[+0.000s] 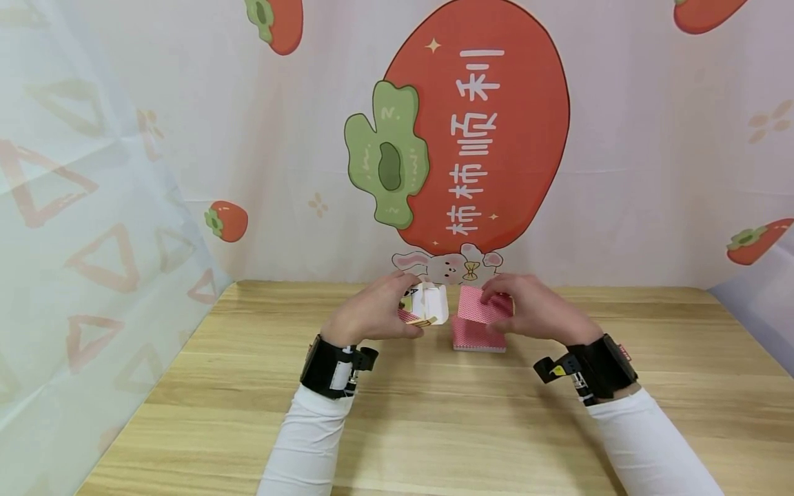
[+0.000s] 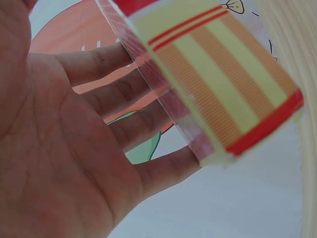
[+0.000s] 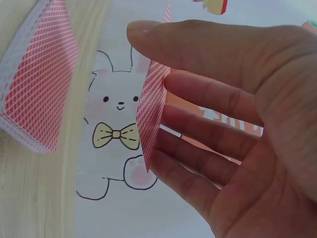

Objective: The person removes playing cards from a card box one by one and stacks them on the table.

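Note:
My left hand [image 1: 375, 310] holds a small card box [image 1: 437, 304], with its white flap showing in the head view. Yellow and orange stripes with red bands cover the box [image 2: 223, 74] in the left wrist view, where the fingertips lie along its side. In my right hand [image 1: 538, 308] is a playing card [image 1: 469, 303] with a red patterned back, seen nearly edge-on between thumb and fingers in the right wrist view. Below that card, a deck of matching playing cards [image 1: 479, 342] lies stacked on the table, partly covered from sight by it.
The wooden table [image 1: 434, 427] extends around both hands. Behind it hangs a pale cloth [image 1: 620, 138] printed with a large red persimmon and a rabbit, and more cloth runs down the left side. Each wrist wears a black camera band [image 1: 602, 368].

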Action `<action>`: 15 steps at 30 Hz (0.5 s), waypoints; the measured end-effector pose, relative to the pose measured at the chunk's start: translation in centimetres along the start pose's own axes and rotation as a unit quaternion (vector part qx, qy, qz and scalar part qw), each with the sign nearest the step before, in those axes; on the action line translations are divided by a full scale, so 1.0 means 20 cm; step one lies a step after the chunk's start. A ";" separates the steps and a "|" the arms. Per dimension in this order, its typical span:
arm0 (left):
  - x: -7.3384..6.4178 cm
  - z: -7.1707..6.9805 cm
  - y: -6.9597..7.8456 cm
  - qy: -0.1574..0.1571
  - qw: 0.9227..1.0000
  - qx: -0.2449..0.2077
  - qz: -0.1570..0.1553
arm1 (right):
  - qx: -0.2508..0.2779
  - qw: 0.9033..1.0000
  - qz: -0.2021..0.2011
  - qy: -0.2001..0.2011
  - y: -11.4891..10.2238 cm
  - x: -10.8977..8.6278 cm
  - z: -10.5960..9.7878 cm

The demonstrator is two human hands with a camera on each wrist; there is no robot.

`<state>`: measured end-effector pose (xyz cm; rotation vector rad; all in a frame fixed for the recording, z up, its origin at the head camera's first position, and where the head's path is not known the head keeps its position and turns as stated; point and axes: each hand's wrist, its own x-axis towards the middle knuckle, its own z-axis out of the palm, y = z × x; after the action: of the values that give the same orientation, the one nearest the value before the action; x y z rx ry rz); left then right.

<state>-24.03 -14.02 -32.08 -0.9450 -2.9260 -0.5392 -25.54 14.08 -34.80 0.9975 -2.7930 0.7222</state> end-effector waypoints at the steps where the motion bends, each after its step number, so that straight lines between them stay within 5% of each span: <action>1: 0.00 0.00 0.00 0.000 1.000 0.000 0.000 | 0.001 1.000 0.003 -0.002 0.00 0.00 0.00; 15: 0.00 0.00 0.01 0.000 1.000 0.006 0.000 | -0.001 1.000 0.016 -0.027 0.00 0.00 0.03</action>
<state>-23.93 -13.96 -31.97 -0.9427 -2.9261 -0.5222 -25.43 13.85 -35.30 0.9890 -2.8611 0.7054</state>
